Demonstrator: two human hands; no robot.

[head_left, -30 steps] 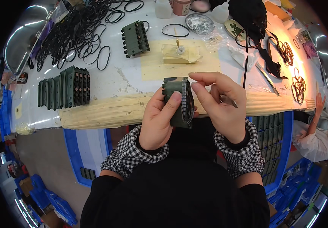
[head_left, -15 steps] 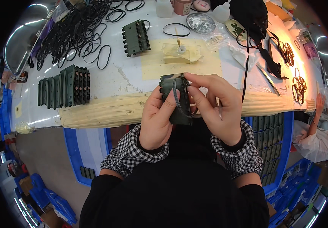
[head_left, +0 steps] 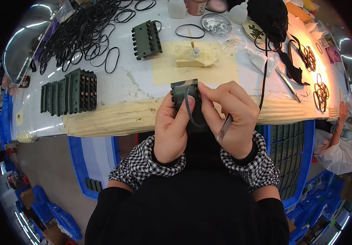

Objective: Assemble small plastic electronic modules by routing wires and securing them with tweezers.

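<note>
My left hand [head_left: 171,128] is closed round a dark green toy vehicle chassis [head_left: 178,93], its thumb pressing on a black toothed rubber track [head_left: 188,107] that loops over the body. At the chassis's upper right edge, the thumb and forefinger of my right hand [head_left: 233,116] are pinched together; whether the track's end is between them is hidden. A flat metal tool [head_left: 225,128], perhaps tweezers, is tucked in that same palm and points down. The lower part of the chassis is dark and hard to make out.
Several green chassis [head_left: 67,93] stand in a row at left, another chassis [head_left: 146,40] farther back. A heap of black rubber tracks [head_left: 78,34] covers the back left. A yellow block [head_left: 190,61] bears a small pot with a brush. Blue trays [head_left: 309,151] flank my lap; a person [head_left: 341,143] sits at right.
My right hand has turned slightly, so more of the metal tool shows below its fingers. The chassis has tilted and looks shorter, and the track loop sits closer against it.
</note>
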